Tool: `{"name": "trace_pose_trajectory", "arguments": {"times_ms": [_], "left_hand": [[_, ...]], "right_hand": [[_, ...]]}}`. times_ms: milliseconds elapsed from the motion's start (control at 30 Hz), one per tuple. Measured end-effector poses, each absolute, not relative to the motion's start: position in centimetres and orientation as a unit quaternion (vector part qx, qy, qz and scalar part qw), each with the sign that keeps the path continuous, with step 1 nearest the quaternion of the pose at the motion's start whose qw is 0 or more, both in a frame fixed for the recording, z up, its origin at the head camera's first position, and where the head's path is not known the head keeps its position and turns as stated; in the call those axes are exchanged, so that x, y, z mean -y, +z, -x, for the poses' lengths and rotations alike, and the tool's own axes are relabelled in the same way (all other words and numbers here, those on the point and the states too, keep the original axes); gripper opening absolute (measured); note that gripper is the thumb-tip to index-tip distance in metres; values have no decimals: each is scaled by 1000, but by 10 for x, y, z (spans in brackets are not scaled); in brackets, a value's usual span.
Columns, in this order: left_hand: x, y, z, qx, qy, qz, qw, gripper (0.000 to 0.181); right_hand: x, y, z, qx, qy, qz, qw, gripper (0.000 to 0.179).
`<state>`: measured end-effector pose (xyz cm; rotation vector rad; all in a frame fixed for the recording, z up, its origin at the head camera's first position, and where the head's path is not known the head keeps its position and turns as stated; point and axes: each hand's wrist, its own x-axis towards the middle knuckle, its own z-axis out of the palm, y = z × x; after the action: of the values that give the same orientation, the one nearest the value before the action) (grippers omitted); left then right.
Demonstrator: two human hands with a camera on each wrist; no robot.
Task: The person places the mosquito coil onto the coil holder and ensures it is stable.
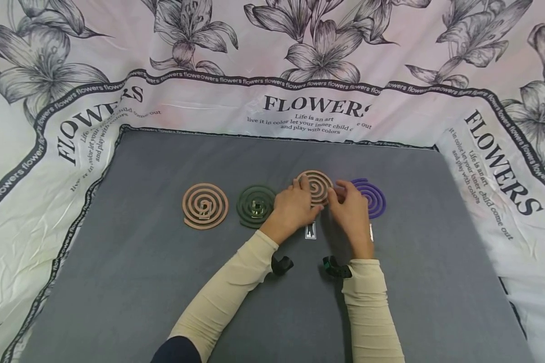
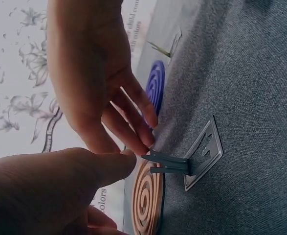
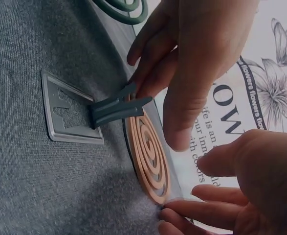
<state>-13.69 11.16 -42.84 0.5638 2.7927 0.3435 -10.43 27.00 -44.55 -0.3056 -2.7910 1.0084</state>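
One tan coil (image 1: 318, 185) lies on grey cloth (image 1: 236, 287) between the left hand (image 1: 293, 204) and right hand (image 1: 351, 209), fingers loosely extended at its rim, neither closed on it. Just nearer me sits a pronged metal stand (image 3: 111, 111). Uneven pressure might crack the brittle-looking spiral; a lowered left hand might topple the stand; a sideways sweep might shift the purple coil (image 1: 375, 198).

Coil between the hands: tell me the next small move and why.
Probably pick up the upright-pronged metal stand with the left hand and bring it to the middle of this coil. The stand sits on the coil's near side, whereas the leftmost coil and green coil each show one at their middles.
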Motion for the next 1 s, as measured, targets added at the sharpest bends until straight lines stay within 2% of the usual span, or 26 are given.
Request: {"name": "trace_pose_trajectory", "arguments": {"times_ms": [333, 700, 1000], "left_hand": [[-106, -427, 135, -951, 186, -195, 153, 93], [-99, -430, 131, -927, 255, -222, 160, 94], [-81, -426, 129, -898, 333, -273, 88, 100]], "right_hand": [[-268, -442, 105, 888, 429, 139, 86, 52], [-274, -441, 102, 825, 520, 182, 127, 52], [-282, -423, 88, 770, 600, 160, 145, 48]]}}
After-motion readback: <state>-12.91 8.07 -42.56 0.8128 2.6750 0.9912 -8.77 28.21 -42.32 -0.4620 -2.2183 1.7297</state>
